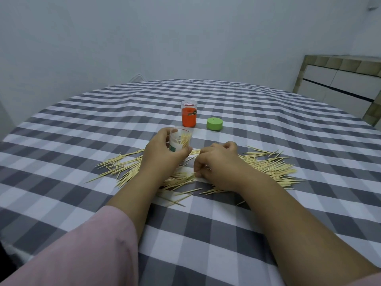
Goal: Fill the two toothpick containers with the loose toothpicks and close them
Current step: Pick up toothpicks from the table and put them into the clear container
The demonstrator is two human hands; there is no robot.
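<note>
My left hand (159, 152) grips a clear toothpick container (181, 139) with a white and green label, held open just above the table with some toothpicks inside. My right hand (218, 164) lies on the pile of loose toothpicks (268, 169), its fingers curled and pinching a small bunch near the middle. The toothpicks spread across the checked tablecloth to both sides of my hands. An orange toothpick container (189, 113) stands upright farther back, with a clear cap on top. A green lid (214, 123) lies on the cloth to its right.
The table (82, 124) is covered with a grey and white checked cloth. A cabinet with white drawers (340, 87) stands at the far right, beyond the table's edge. A plain wall is behind.
</note>
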